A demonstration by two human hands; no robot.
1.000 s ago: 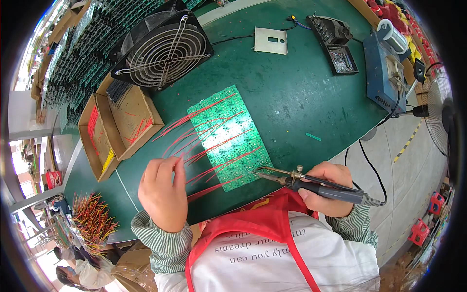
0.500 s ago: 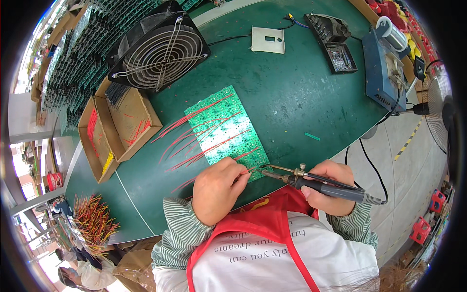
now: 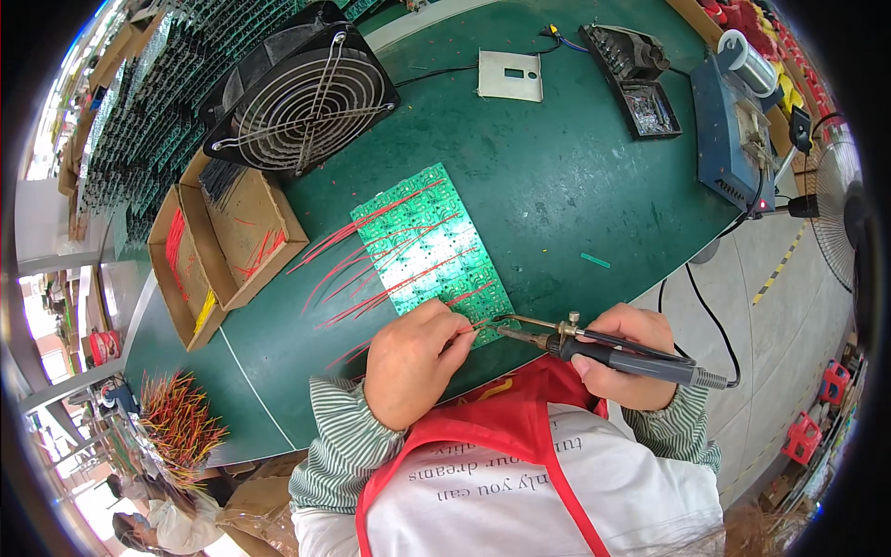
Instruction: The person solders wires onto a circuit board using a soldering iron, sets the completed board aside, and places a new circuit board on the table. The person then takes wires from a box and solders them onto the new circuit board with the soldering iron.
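A green circuit board panel (image 3: 422, 237) lies on the green table, with several red wires (image 3: 371, 223) laid across it and trailing off its left side. Over its near edge, my left hand (image 3: 418, 357) pinches a red wire, thumb and forefinger together at the board's near right corner. My right hand (image 3: 631, 357) is wrapped round a soldering iron (image 3: 622, 360) with a grey and black handle. A thin solder feed tube is fixed along the iron by a brass clamp. Its tip meets the board close to my left fingertips; the exact contact is too small to make out.
Left of the board stands a cardboard box (image 3: 246, 278) of red and yellow wires, below a black fan (image 3: 306, 107) with a wire guard. A blue soldering station (image 3: 729, 139) with a solder spool (image 3: 747, 65) sits at the right edge. Stacked boards (image 3: 153, 121) fill the far left.
Both hands, the iron and the board hold almost the same place. A small red light now shows on the soldering station.
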